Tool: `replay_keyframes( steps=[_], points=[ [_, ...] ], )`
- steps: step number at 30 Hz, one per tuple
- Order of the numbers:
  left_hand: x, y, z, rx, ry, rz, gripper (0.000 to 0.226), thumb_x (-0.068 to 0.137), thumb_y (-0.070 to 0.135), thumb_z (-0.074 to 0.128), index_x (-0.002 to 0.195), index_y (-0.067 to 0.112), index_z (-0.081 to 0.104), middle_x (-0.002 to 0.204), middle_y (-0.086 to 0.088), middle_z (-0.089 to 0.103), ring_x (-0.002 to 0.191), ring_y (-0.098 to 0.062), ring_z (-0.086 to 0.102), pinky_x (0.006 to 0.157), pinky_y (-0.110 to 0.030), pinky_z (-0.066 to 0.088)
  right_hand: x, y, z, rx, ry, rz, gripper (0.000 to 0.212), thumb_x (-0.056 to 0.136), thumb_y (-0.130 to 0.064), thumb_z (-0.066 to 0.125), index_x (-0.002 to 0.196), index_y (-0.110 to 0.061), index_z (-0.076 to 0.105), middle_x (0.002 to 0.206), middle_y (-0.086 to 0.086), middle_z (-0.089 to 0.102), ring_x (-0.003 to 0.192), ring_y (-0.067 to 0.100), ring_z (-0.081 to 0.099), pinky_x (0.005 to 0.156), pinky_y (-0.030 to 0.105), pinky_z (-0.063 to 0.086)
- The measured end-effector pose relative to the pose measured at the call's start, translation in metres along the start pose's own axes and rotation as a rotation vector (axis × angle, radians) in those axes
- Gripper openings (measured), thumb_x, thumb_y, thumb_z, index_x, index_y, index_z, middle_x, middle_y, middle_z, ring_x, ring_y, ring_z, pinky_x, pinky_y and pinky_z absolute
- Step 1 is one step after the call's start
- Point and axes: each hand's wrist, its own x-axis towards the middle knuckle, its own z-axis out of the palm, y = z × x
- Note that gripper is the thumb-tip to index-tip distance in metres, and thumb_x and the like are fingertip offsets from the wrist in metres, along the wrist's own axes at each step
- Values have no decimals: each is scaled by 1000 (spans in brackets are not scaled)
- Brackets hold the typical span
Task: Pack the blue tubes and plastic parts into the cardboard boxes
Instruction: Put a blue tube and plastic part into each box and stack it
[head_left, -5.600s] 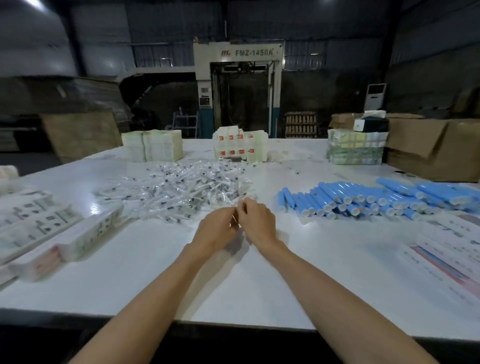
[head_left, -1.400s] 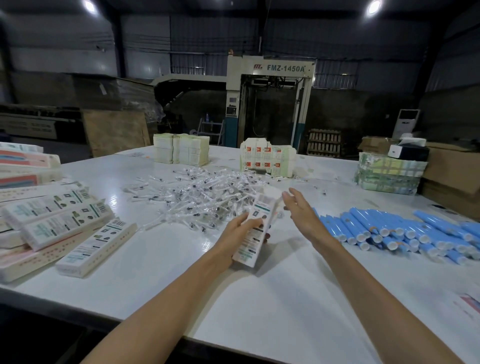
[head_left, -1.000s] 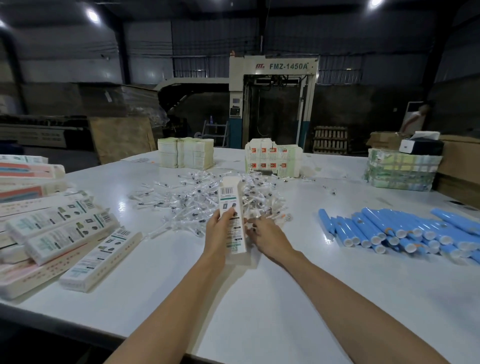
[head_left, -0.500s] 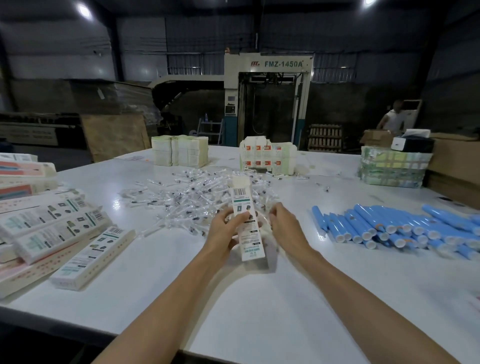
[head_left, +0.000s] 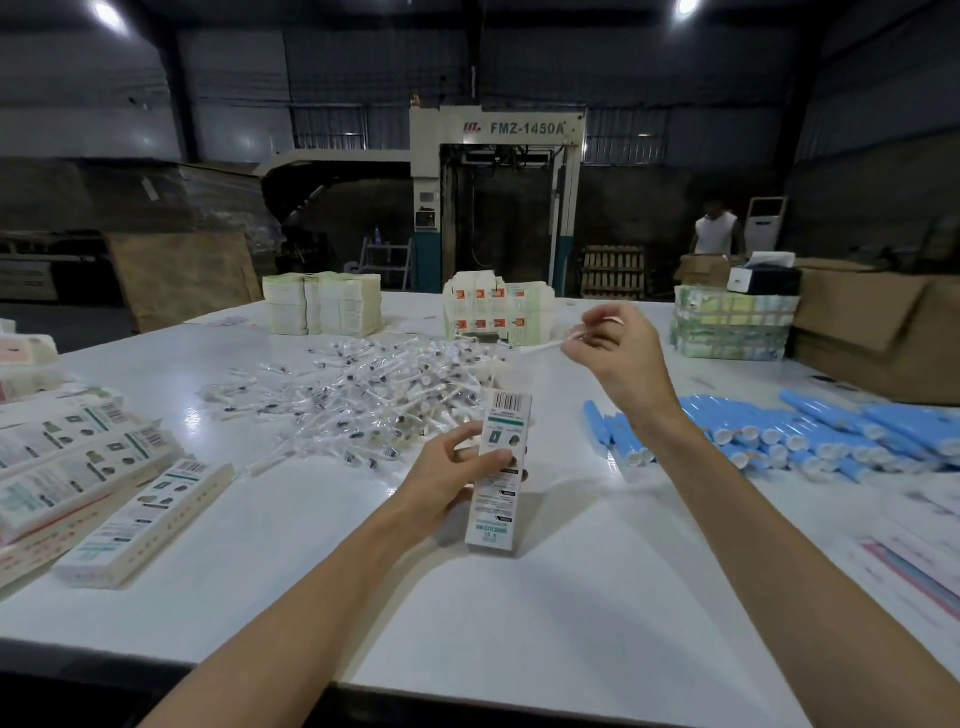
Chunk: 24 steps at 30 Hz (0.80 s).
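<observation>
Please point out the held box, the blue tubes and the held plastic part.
box (head_left: 494, 512), head view, lower printed face.
blue tubes (head_left: 810, 440), head view, middle of the row.
plastic part (head_left: 543, 346), head view, thin white stem.

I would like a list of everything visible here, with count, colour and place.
carton: one, white, in the left hand
plastic part: one, clear, pinched by the right hand
plastic parts pile: many, clear, table centre
blue tubes: many, blue with white caps, table right
closed cartons: several, white, table left
flat carton stacks: three, pale, far table edge
brown boxes: count unclear, brown, far right
table: one, white, under everything
left hand: one, grips the carton
right hand: one, raised, pinches the plastic part
</observation>
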Motion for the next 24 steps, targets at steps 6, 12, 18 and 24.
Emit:
replay_keyframes(
  steps=[6,12,18,24],
  points=[
    [-2,2,3,4,-18,15,55,88,14,88,139,15,66,127,-20,76,114,-43,75,98,-54,62,14,-11,19,-487,-322,-61,26,88,-5,75,106,-17,62,99,0,71,92,16,70,82,31,60],
    [-4,4,2,-3,-23,16,52,89,13,87,138,16,67,126,-21,76,115,-43,75,98,-53,62,16,1,29,-276,-287,-8,22,88,-12,82,104,-17,68,105,1,75,98,16,72,86,29,59],
    [-4,3,2,6,-43,16,50,92,13,85,138,15,67,127,-22,75,116,-44,74,98,-54,61,10,8,31,-321,-241,-86,15,97,-12,71,110,-18,77,104,-5,75,94,5,70,80,15,53],
    [-3,2,3,17,-37,10,50,93,13,84,140,16,66,127,-22,76,116,-44,74,99,-55,61,11,6,30,-442,-150,-133,14,97,-9,68,106,-16,77,102,-1,76,95,9,69,86,22,57]
  ],
)
